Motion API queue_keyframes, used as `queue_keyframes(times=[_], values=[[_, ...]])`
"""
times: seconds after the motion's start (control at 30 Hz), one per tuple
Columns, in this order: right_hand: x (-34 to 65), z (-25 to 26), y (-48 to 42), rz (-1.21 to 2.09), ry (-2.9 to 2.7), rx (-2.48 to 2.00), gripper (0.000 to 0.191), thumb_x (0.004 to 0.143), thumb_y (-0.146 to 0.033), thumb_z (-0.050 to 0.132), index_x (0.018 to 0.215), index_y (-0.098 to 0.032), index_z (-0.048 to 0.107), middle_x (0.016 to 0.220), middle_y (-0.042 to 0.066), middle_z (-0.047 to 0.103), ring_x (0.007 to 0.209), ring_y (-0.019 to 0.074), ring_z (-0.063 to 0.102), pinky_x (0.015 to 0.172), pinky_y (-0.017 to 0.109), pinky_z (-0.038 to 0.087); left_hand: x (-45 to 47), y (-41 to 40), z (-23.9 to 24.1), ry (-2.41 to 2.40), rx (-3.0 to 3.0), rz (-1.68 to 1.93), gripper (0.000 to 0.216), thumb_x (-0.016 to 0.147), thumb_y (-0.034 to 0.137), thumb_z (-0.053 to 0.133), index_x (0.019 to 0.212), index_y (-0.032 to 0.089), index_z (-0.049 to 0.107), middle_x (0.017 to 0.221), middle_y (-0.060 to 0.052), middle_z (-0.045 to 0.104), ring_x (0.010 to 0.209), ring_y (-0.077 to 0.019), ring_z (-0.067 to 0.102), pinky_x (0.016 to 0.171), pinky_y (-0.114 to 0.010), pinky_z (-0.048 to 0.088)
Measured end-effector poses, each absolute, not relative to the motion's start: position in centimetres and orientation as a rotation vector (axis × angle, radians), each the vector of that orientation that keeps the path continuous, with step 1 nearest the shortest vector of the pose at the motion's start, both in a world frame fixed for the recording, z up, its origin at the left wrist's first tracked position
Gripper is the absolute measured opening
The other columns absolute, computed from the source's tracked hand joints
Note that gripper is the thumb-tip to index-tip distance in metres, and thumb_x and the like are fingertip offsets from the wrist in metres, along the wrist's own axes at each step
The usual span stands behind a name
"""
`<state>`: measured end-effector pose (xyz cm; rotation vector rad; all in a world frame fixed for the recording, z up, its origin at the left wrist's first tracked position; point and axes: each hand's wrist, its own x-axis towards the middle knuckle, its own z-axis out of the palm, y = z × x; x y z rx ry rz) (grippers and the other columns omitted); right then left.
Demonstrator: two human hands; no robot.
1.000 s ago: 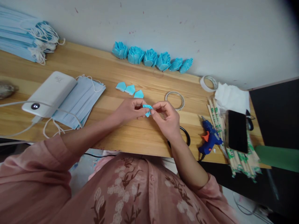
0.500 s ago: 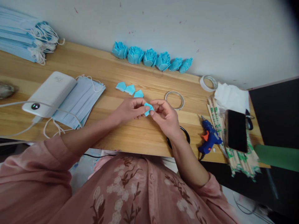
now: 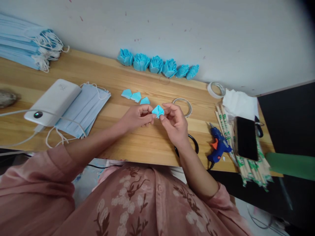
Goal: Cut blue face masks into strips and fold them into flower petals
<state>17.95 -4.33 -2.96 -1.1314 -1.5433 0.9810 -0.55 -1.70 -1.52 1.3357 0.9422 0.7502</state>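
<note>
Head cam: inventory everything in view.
Petal piece: one, blue, centre
Loose petals: three, blue, beyond petal piece
Flowers: six, blue, along wall
Tape: one, white, near wall
Flat ring: one, pale, centre right
Hoop: one, black, centre right
Glue gun: one, blue, right
Phone: one, black, right
Wrapped sticks: several, pale, under phone
Tissue: some, white, beyond phone
Small item: one, black, beside phone
Power bank: one, white, left
Cables: some, white, left
Masks: two piles, light blue, left
Unclear item: one, green, right edge
Unclear lump: one, brown, left edge
Table: one, brown, middle
Wall: one, grey, behind
Shirt: one, pink, bottom
Left hand: one, on petal piece
Right hand: one, on petal piece
</note>
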Motion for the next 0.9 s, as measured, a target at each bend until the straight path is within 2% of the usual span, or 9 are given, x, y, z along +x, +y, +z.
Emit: queue_keyframes(times=[0.1,0.3,0.57,0.8,0.9], values=[[17.9,-2.9,-4.4,0.971,-1.571,-1.164,0.035,0.093,-0.033,0.063,0.126,-0.028,0.054,0.090,0.000,0.065,0.082,0.0152,0.063,0.079,0.032,0.051,-0.5,-1.6,-1.4,0.943,1.353,0.761,0.019,0.080,0.033,0.066,0.074,0.018,0.056,0.064,0.002,0.060,0.054,-0.0069,0.050,0.051,-0.019,0.040],[17.8,-3.1,-4.4,0.938,-1.576,-1.156,0.034,0.092,-0.030,0.064,0.125,-0.027,0.054,0.086,-0.002,0.065,0.078,0.0144,0.063,0.076,0.031,0.050,-0.5,-1.8,-1.7,0.948,1.448,0.804,0.024,0.079,0.037,0.066,0.073,0.017,0.055,0.064,0.004,0.053,0.058,-0.0077,0.045,0.055,-0.020,0.036],[17.9,-2.8,-4.5,0.825,-1.675,-1.163,0.013,0.093,-0.026,0.061,0.105,-0.025,0.065,0.091,0.000,0.071,0.084,0.0151,0.066,0.080,0.031,0.054,-0.6,-1.7,-2.5,0.973,1.497,0.816,0.024,0.079,0.039,0.063,0.073,0.018,0.054,0.065,0.003,0.050,0.062,-0.0092,0.043,0.058,-0.021,0.034],[18.1,-2.3,-4.3,0.745,-1.738,-1.212,0.002,0.088,-0.022,0.066,0.088,-0.022,0.068,0.083,-0.001,0.073,0.077,0.0140,0.067,0.076,0.028,0.054,-0.8,-1.6,-1.9,1.028,1.588,0.788,0.019,0.074,0.033,0.060,0.069,0.019,0.048,0.063,0.005,0.040,0.060,-0.0091,0.036,0.055,-0.023,0.028],[18.2,-2.4,-4.1,0.765,-1.745,-1.206,0.004,0.089,-0.022,0.066,0.085,-0.022,0.067,0.083,-0.001,0.073,0.077,0.0137,0.067,0.078,0.028,0.054,-0.9,-1.5,-1.6,1.031,1.605,0.790,0.017,0.075,0.030,0.059,0.069,0.019,0.047,0.063,0.005,0.040,0.060,-0.0088,0.037,0.055,-0.022,0.028]])
